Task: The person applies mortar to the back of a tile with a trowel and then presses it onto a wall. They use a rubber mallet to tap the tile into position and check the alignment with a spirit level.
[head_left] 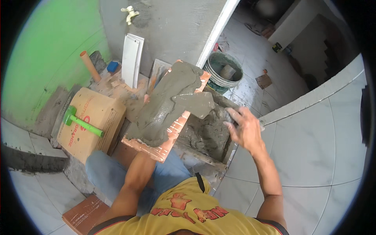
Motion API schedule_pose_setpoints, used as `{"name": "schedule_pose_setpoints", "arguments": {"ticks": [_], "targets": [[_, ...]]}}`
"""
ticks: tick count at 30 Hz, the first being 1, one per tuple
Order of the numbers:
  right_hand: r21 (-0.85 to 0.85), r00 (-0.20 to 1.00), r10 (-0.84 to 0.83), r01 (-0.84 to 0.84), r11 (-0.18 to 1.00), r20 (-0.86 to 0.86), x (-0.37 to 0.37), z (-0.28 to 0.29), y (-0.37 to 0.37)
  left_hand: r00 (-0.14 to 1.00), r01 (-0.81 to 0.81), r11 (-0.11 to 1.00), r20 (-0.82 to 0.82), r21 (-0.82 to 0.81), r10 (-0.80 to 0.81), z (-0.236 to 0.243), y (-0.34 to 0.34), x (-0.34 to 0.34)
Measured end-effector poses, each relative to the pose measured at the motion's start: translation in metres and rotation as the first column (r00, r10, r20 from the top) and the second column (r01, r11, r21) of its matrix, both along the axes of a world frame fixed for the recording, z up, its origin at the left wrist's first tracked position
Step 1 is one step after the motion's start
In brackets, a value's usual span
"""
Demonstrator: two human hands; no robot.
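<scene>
A reddish-brown tile (178, 129) is raised in front of me, its upper face thickly spread with wet grey mortar (156, 105). My left forearm (139, 170) runs beneath its near edge, and the tile hides the left hand that holds it from below; those fingers do not show. My right hand (246, 127) is closed round the handle of a trowel (196, 103). The mortar-smeared trowel blade lies over the tile's right side. Under the blade and the right hand is a mortar trough (213, 160) with grey mortar inside.
A cardboard box (88, 117) at left bears a green mallet (84, 123). Behind the tile stand white strips (132, 60) and an orange pipe (90, 65); a tap (129, 15) juts from the wall. A bucket (225, 70) stands beyond the trough. Another tile (84, 213) lies lower left.
</scene>
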State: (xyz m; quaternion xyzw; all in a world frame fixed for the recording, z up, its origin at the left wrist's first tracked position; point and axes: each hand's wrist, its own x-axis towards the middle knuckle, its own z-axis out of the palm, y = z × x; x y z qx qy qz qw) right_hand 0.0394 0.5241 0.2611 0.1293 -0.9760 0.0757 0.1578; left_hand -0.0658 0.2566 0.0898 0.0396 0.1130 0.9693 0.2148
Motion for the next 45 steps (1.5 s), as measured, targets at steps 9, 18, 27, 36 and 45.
{"name": "schedule_pose_setpoints", "arguments": {"ticks": [9,18,27,36,45], "targets": [[-0.151,0.973,-0.168,0.192,0.970,0.158,-0.040,0.013,0.056,1.000,0.023,1.000,0.016,-0.001,-0.023,-0.002,-0.001,0.000],[-0.263,0.879,-0.273,0.391,0.882,0.391,-0.022,0.039,0.065,0.999,0.016,1.000,0.027,-0.002,-0.016,-0.005,-0.012,0.006],[-0.048,0.909,-0.298,0.325,0.944,0.291,-0.014,0.024,0.046,0.999,0.037,0.999,0.039,0.022,-0.038,-0.006,-0.012,0.011],[-0.184,0.824,-0.208,0.350,0.918,0.528,-0.056,0.049,0.053,0.997,0.059,0.996,0.039,0.071,-0.062,-0.006,-0.004,0.015],[-0.240,0.751,0.002,0.209,0.948,0.660,-0.043,0.033,0.016,1.000,0.032,0.995,-0.005,0.090,-0.031,-0.008,-0.011,0.016]]}}
